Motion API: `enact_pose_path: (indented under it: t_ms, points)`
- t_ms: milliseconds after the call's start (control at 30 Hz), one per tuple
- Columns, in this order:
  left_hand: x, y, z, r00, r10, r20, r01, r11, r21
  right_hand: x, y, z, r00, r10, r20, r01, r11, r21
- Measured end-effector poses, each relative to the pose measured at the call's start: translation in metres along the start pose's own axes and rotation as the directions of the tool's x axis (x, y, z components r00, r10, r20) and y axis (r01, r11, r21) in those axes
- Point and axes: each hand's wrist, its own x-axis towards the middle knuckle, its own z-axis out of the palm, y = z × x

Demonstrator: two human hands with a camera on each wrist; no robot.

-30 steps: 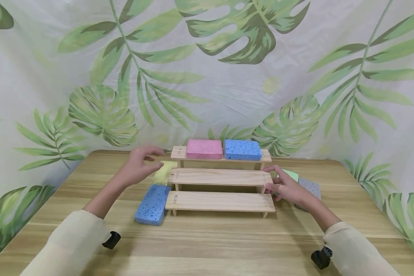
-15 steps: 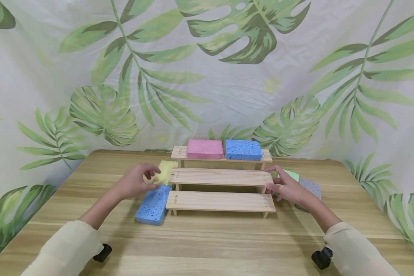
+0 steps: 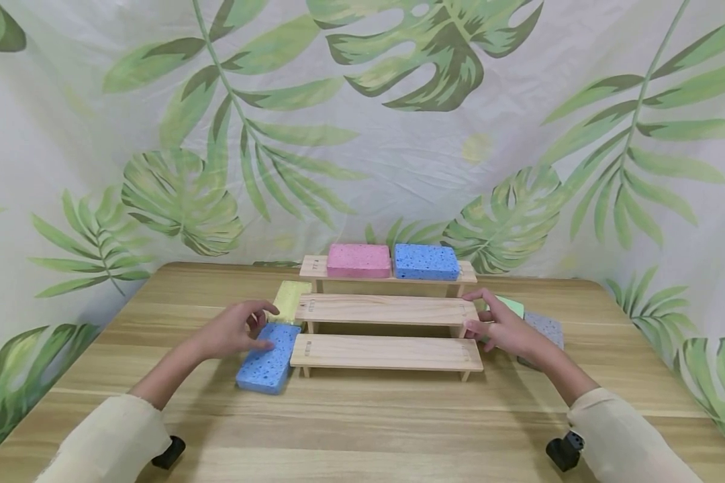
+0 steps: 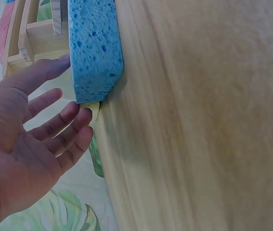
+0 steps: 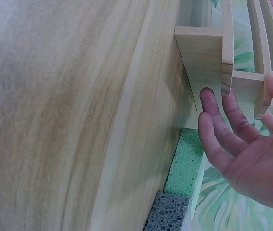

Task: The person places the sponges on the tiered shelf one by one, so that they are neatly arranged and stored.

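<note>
My left hand (image 3: 232,330) is at the blue speckled sponge (image 3: 267,369) lying on the table left of the wooden steps; its fingers are loosely bent. In the left wrist view the thumb tip meets the edge of that sponge, and the other fingertips are close to its end. A yellow sponge (image 3: 292,298) lies just behind it. My right hand (image 3: 501,325) holds the right end of the middle wooden shelf (image 3: 387,308), thumb at the front corner and index finger at the back corner. The lower fingers hang loose beside the front shelf (image 3: 387,352).
On the back shelf (image 3: 313,265) sit a pink sponge (image 3: 359,260) and another blue sponge (image 3: 425,261). Right of the steps, partly behind my right hand, lie a green sponge (image 5: 184,163) and a grey sponge (image 5: 167,211). A leaf-printed cloth (image 3: 399,168) hangs behind the table.
My left hand has come down and toward me, from beside the yellow sponge to the near blue one. The right hand stays at the middle shelf's end.
</note>
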Motion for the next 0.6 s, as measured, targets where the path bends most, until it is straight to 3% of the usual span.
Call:
enact_pose_path:
  t_ms: [600]
  points:
    - [-0.005, -0.013, -0.018, 1.0, -0.012, -0.001, 0.012, 0.999, 0.048, 0.0, 0.0, 0.0, 1.0, 0.007, -0.001, -0.007, 1.0, -0.001]
